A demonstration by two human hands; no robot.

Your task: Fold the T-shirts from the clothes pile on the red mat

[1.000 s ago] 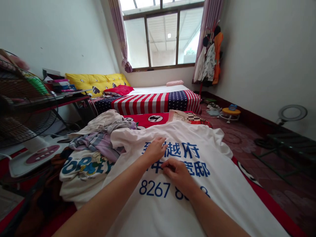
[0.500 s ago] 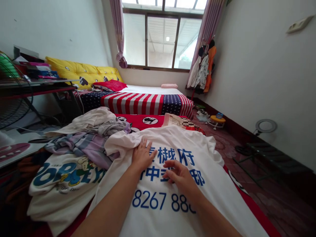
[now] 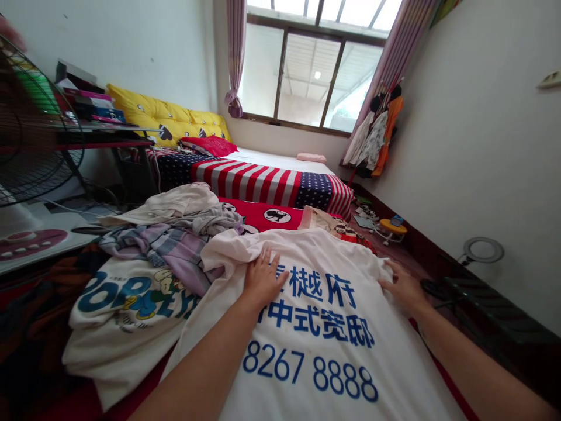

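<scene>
A white T-shirt with blue characters and the digits 8267 8888 lies spread flat in front of me. My left hand rests on it near its upper left, fingers stretched out flat against the cloth. At the shirt's right edge, by the sleeve, my right hand lies with its fingers spread on the fabric. Neither hand holds anything.
A heap of clothes lies left of the shirt, with a white printed shirt on its near side. Beyond is a bed with a stars-and-stripes cover. A standing fan is far left, clothes hang by the window.
My right hand has slid from the middle of the shirt out to its right edge, uncovering the printed text. My left hand stays near the upper left. The view has shifted slightly.
</scene>
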